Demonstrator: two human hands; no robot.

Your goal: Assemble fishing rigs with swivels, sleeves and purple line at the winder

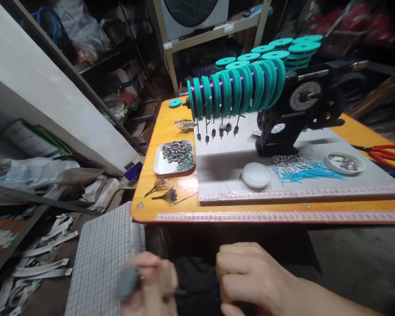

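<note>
Low in the view, my left hand [154,285] is curled and smeared by motion. A grey-blue rounded thing [128,283] shows at its fingers, too blurred to name. To its right, my right hand [250,276] is closed with the fingers bent under; whatever it may hold is hidden. Dark cloth [197,281] lies between and beneath both hands. Both hands are in front of the table edge, apart from the black winding machine [276,118], whose shaft carries a row of green spools [233,90] with purple wire. Small dark weights [213,131] hang below the spools.
On the yellow table [181,206] stand a white tray [158,162] of small metal parts, a round white lid [256,175], blue strips [312,172], a shallow dish [344,163] and red-handled pliers [388,153]. A checked cloth [102,259] hangs at left, near cluttered shelves.
</note>
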